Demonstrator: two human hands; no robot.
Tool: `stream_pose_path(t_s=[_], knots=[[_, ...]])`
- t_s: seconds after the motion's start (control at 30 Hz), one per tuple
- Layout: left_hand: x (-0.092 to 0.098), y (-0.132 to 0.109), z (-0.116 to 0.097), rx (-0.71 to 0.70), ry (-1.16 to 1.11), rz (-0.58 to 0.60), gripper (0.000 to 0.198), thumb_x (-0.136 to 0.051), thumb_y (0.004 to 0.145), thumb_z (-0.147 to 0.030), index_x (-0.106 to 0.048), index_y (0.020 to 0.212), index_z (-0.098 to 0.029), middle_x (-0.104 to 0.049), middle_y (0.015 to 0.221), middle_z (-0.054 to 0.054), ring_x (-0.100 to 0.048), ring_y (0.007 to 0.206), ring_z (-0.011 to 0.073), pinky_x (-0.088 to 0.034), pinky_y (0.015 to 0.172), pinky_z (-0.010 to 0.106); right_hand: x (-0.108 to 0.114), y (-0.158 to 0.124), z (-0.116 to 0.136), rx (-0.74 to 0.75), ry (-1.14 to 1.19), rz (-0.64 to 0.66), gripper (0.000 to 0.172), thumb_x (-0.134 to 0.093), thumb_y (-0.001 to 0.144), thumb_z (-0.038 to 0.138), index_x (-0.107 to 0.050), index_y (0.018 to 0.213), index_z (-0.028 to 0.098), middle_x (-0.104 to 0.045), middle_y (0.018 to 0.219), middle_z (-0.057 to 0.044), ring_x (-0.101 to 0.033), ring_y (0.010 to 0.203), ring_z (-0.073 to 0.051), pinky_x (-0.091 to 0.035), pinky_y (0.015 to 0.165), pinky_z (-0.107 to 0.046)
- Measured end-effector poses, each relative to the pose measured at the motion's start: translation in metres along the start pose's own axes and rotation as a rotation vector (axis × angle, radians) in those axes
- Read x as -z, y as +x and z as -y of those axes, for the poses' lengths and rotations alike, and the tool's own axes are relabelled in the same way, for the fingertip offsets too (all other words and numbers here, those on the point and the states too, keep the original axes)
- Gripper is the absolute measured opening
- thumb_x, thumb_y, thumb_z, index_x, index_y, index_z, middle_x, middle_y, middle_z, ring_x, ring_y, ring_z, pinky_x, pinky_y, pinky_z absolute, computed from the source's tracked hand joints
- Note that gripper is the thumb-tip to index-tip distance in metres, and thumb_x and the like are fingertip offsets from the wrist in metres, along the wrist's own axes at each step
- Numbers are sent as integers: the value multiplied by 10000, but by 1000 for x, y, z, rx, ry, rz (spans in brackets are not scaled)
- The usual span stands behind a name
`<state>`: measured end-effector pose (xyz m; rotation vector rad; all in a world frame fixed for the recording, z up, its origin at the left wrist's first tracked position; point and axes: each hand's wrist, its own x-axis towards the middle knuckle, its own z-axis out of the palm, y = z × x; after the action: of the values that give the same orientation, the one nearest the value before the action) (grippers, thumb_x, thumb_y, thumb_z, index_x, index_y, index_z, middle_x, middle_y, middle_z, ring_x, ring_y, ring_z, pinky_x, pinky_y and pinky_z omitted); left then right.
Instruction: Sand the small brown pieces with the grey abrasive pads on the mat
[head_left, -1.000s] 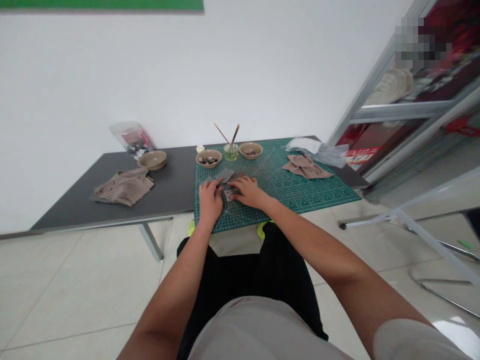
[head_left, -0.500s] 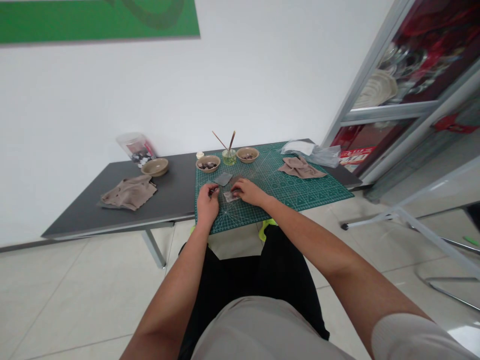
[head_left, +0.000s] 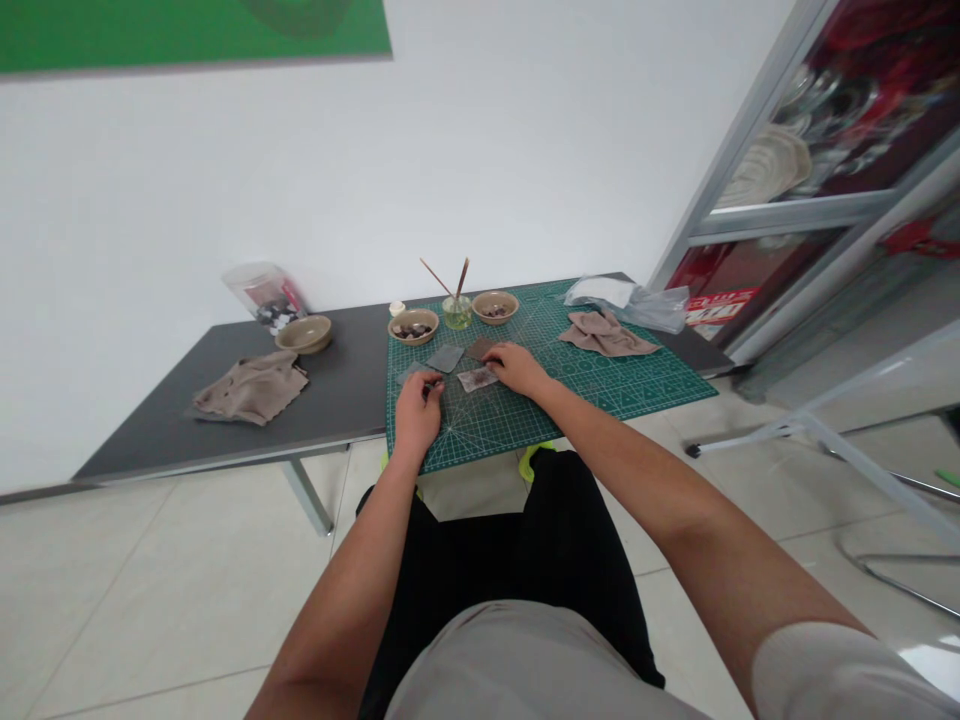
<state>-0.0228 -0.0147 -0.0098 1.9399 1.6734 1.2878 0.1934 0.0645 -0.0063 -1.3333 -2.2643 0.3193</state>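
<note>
My left hand [head_left: 418,408] rests above the green cutting mat [head_left: 555,400], its thumb and fingers pinched round something small and dark that I cannot make out. A clear, greyish sheet [head_left: 412,372] lies just behind those fingers. My right hand [head_left: 521,370] is bent over the near right edge of a brown square piece [head_left: 478,348], fingertips together and touching it. Below its fingers lies a pale, mottled rectangular piece [head_left: 477,379]. Between and behind the hands a grey square piece [head_left: 445,359] lies flat.
Behind stand a bowl of dark bits [head_left: 413,327], a glass with brushes [head_left: 457,312] and another bowl [head_left: 495,307]. Right lie a brown cloth [head_left: 609,334] and a plastic bag [head_left: 637,302]. Left are another cloth [head_left: 251,388], a bowl [head_left: 304,335] and a clear tub [head_left: 264,297].
My right hand has shifted off the pale piece, up and right, to the brown square. The pale piece now lies uncovered, turned slightly. My left hand stays pinched in nearly the same place.
</note>
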Motion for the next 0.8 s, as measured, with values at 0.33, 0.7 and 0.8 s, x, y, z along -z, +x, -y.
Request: stream_pose_path(t_s=[0.33,0.7,0.8], knots=[[0,0,1,23,-21,1,144,-554,863,-235,-642,971,-198,-671,956,48,-603,874,195,-478,844,340,-2,7,-1,-25,-85,-63,281,-516,953,217,-719,1136,157,-658,1260,-131,-535,1196,-267,-379,1047,-450],[0,-1,2,62,-55,-13,139,-596,824,-252,-669,931,-202,-674,903,34,-618,823,183,-496,815,327,4,10,26,-78,-135,207,416,-706,815,468,-676,1159,236,-586,1259,-140,-449,1222,-376,-371,968,-572],[1,-1,1,75,-92,-20,171,-616,800,-235,-681,953,-194,-681,904,35,-627,811,180,-504,800,319,10,14,32,-84,-83,184,310,-739,787,380,-684,1028,191,-625,1174,-128,-525,1139,-316,-420,934,-470]])
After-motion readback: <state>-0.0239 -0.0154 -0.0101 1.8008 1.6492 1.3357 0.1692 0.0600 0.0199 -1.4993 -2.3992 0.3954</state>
